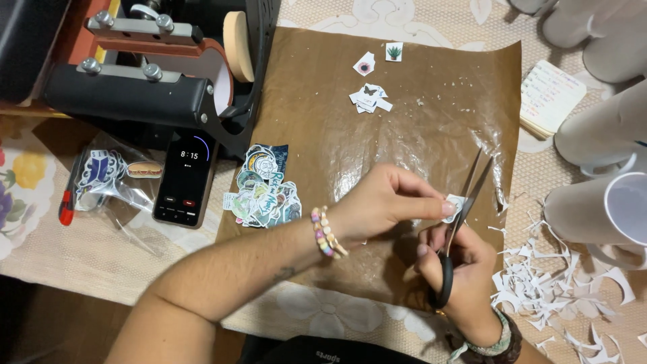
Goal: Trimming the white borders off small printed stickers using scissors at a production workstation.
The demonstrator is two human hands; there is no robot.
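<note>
Left hand (384, 202) pinched a small white paper sticker (454, 204); right hand (465, 269) gripped black-handled steel scissors (458, 222), whose blades, just beside the pinch, risked nicking fingertips

Sticker pile (264, 187) left of sheet (323, 81), phone (185, 176) further left, paper scraps (546, 276) right, mugs (600, 209) behind scraps

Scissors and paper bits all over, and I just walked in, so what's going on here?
A person is cutting out a small sticker. The left hand pinches it between fingertips while the right hand works black-handled scissors, blades open around it. This happens over a brown sheet. Finished cutouts lie to the left, more sit further up, and white paper scraps are heaped on the right beside white mugs.
</note>
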